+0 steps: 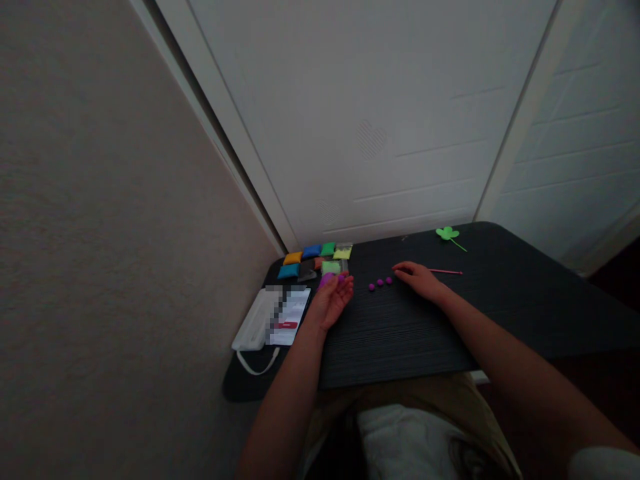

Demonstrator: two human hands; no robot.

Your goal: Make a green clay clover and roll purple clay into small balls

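Observation:
My left hand point(333, 302) is turned palm up near the middle of the table, its thumb lying over a lump of purple clay point(325, 279) that shows at the fingers' left side. Three small purple clay balls point(380, 283) sit in a short row on the dark tabletop to the right of that hand. Just past the row's right end, my right hand point(419, 279) hovers or rests palm down, fingers loosely stretched toward the balls. No held thing shows in it. A thin pink stick point(447, 271) lies behind the right hand, partly hidden by it.
Several coloured clay packets point(312, 251) lie at the back left of the table point(400, 340). In front of them are a white case point(253, 327) with a strap and a phone point(295, 317) with a lit screen. A green clover-shaped piece point(447, 233) lies at the back right.

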